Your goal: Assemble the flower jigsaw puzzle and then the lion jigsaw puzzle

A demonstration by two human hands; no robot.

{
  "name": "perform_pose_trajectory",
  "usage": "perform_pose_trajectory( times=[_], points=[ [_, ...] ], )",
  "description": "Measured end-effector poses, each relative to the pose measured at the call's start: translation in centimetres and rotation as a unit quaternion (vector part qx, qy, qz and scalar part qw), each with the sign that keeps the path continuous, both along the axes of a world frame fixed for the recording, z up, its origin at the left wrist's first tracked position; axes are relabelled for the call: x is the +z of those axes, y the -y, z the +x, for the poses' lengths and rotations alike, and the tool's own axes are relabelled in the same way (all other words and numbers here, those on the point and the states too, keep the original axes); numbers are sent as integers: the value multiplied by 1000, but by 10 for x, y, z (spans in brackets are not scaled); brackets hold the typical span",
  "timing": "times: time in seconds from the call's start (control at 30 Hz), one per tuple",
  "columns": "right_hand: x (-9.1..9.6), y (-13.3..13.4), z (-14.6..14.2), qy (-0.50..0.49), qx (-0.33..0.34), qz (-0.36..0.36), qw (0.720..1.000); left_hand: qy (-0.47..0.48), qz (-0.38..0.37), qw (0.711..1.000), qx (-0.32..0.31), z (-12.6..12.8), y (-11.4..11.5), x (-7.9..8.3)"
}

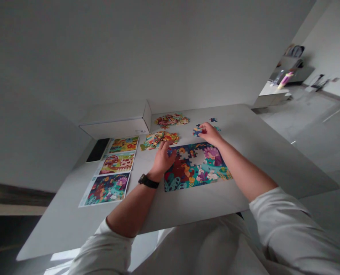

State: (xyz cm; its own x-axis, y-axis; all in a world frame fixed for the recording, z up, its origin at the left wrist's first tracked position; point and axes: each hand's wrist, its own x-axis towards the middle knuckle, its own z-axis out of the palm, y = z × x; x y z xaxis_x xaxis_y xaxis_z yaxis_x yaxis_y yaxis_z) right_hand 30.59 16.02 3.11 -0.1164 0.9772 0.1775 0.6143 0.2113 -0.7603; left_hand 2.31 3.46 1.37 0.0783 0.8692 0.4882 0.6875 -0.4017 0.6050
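A partly assembled jigsaw puzzle (pixel 187 183) lies in front of me, with colourful animals and plants on a dark ground and a white gap in its upper middle. My left hand (pixel 164 157) rests at its upper left corner, thumb and fingers apart. A bit of blue shows between them, and I cannot tell whether it is loose. Beyond the puzzle's top edge, my right hand (pixel 211 133) pinches a puzzle piece among loose blue pieces (pixel 196 132). Another loose piece (pixel 213 120) lies behind that hand. A heap of yellow and orange pieces (pixel 155 140) sits just past my left hand.
A second heap of pieces (pixel 172 119) lies farther back. Three printed picture sheets (pixel 107 189) line the left side, beside a dark phone-like slab (pixel 98 150). Behind them a long white box (pixel 115 120) stands against the wall. The white table (pixel 273 152) ends at a rounded right edge.
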Motion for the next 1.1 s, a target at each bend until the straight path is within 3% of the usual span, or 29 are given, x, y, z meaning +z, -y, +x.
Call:
perform_pose_trajectory(
  times=[0.17,0.27,0.47,0.57,0.7,0.87,1.1],
  points=[
    [12,37,19,-183,71,-29,980,130,-22,991,10,-6,-17,24],
    [12,57,17,-237,85,-36,967,176,-50,983,-15,6,-23,29],
    [-7,82,4,-289,115,-65,948,290,-122,945,-85,48,-16,0],
    [-11,88,0,-281,132,-88,946,288,-129,942,-117,58,-9,-12],
    [-13,90,-4,-265,153,-100,947,279,-151,939,-130,60,-3,-15],
    [-19,88,-8,-238,144,-91,956,303,-177,931,-104,53,-5,-13],
    [-22,77,4,-263,51,-15,963,382,-89,919,41,11,-20,-3]
  ],
)
